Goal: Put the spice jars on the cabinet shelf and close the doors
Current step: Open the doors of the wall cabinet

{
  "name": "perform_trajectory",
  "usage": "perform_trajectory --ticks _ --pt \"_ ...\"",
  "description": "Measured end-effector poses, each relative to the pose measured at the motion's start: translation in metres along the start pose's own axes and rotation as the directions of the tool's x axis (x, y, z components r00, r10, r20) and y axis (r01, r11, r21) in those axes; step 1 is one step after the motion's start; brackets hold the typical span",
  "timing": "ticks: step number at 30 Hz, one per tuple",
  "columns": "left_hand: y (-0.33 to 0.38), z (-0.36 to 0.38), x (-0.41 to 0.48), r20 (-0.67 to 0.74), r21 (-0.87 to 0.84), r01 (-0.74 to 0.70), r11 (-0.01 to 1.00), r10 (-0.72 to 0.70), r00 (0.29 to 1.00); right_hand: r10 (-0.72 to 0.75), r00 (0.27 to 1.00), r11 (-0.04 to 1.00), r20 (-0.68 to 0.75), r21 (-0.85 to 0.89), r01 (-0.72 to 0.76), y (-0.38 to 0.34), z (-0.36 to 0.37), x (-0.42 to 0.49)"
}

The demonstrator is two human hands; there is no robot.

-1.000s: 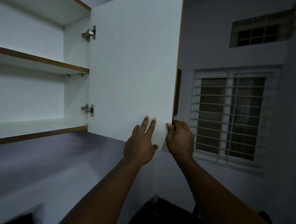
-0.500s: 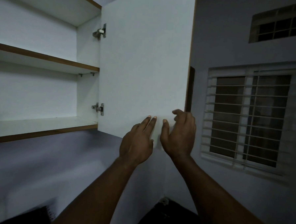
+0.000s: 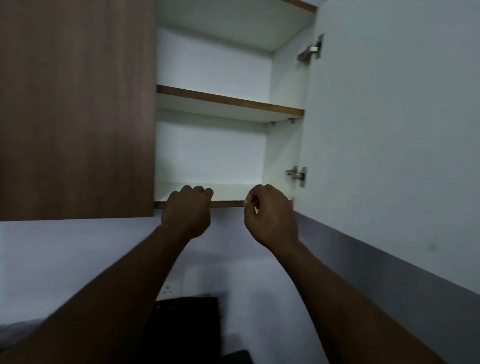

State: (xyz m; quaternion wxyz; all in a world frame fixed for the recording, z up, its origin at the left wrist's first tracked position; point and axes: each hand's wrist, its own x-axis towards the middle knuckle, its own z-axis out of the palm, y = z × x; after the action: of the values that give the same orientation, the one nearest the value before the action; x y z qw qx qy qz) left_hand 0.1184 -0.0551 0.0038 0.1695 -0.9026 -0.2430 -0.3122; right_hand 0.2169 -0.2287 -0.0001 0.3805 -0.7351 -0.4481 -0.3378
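Left hand (image 3: 186, 212): I see it curled into a loose fist, knuckles up, in front of the brown front edge of the bottom shelf (image 3: 226, 203); nothing shows inside the fist; whether the knuckles touch the edge I cannot tell
Right hand (image 3: 270, 215): fingers bent inward, thumb and forefinger tips close together near the same edge; I see a small pale spot at the fingertips, too small to tell what it is; I cannot tell whether anything is pinched there
Gap between hands: a short bare stretch of the shelf edge shows between them; the hands are apart
Arms: both forearms rise from the lower frame; their lower parts are blurred and cut off at the bottom
Bottom shelf: white top surface, partly hidden behind both hands; what I can see of it is bare
Upper shelf (image 3: 229, 100): brown front edge, white underside; its top surface is hidden from this low angle
Spice jars: I see none anywhere in view
Left door (image 3: 71, 97): dark wood grain, shut flat over the left half of the cabinet; it hides everything behind it
Right door (image 3: 397, 129): swung open, white inner face toward me; its far edge runs out of frame
Hinges (image 3: 297, 174): two metal ones on the right door, upper and lower
Below: a dark shape (image 3: 186, 326) under the arms, too dim and blurred to name
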Motion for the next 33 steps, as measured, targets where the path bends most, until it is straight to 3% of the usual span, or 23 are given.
perform_trajectory --ticks 4,10,14,20,33 --pt "-0.055 -0.013 -0.003 0.08 0.268 -0.107 0.957 0.088 0.993 0.054 0.985 0.986 0.165 0.147 -0.079 -0.03 0.057 0.018" --pt "-0.095 -0.017 0.01 0.298 0.601 -0.301 0.74 0.142 0.944 0.082 0.915 0.904 0.395 0.358 -0.236 -0.066 0.138 0.03" --pt "-0.097 -0.017 0.022 0.33 0.642 -0.311 0.701 0.114 0.937 0.015 0.906 0.824 0.423 0.508 -0.25 -0.087 0.18 0.031" --pt "-0.104 -0.02 0.008 0.277 0.644 -0.325 0.692 0.184 0.943 0.124 0.914 0.743 0.387 0.575 -0.344 -0.102 0.208 0.02" --pt "-0.108 -0.111 -0.101 0.103 0.531 -0.441 0.723 0.461 0.881 0.093 0.943 0.66 0.318 0.69 -0.297 -0.15 0.126 -0.048"
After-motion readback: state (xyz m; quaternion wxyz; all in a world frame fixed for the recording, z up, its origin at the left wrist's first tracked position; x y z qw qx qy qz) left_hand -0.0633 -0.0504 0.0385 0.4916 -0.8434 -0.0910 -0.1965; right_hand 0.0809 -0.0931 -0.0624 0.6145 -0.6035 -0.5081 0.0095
